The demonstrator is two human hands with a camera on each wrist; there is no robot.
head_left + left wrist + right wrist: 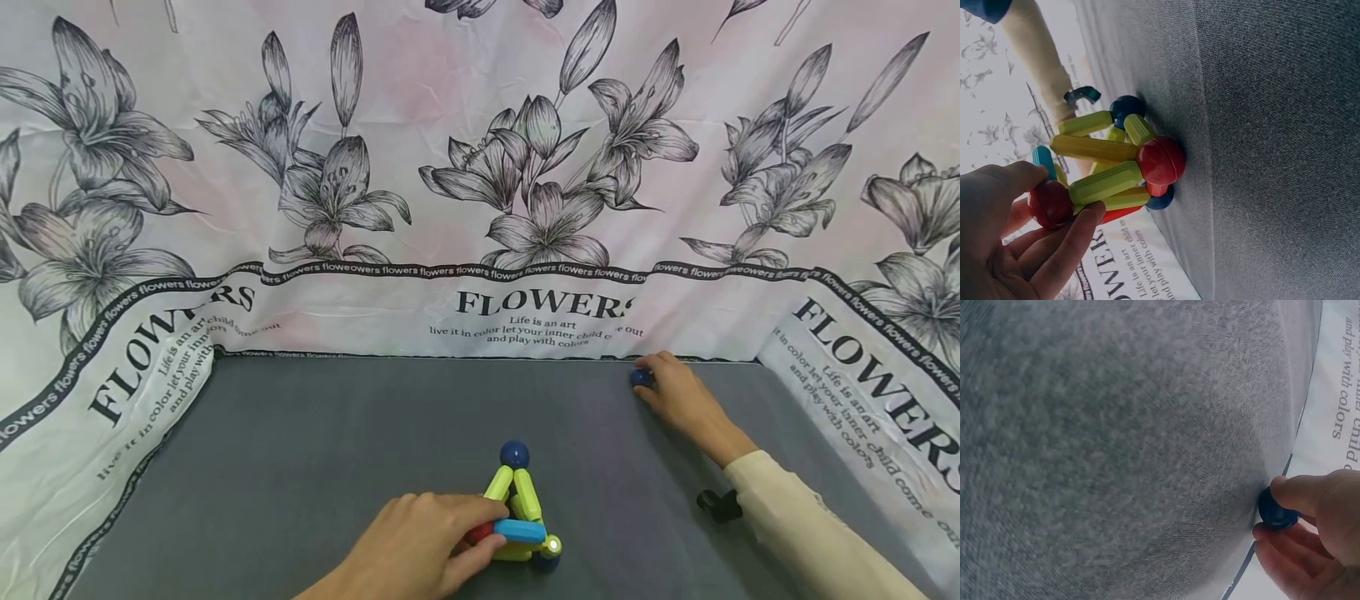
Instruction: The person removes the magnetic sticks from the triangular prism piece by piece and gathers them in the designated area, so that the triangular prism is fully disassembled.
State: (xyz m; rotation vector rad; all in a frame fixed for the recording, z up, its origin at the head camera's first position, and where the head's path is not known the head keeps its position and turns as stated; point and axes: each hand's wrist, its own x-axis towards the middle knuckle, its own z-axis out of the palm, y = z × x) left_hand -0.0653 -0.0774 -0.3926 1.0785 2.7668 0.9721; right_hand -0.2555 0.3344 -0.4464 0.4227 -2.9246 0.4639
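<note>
A structure of yellow-green sticks (528, 495) and balls stands at the front centre of the grey surface, with a dark blue ball (514, 454) at its far corner. My left hand (420, 542) grips its red ball (1052, 204), from which a light blue stick (519, 532) extends. In the left wrist view another red ball (1160, 161) joins several sticks near the surface. Far off at the back right, my right hand (686, 404) pinches a separate blue ball (1277, 509) between thumb and fingers, at the surface's back edge.
Grey cloth (337, 433) covers the surface. White flower-printed fabric (360, 312) rises along its back edge and borders both sides. A dark band (718, 506) is on the right wrist, beside the cream sleeve (817, 525).
</note>
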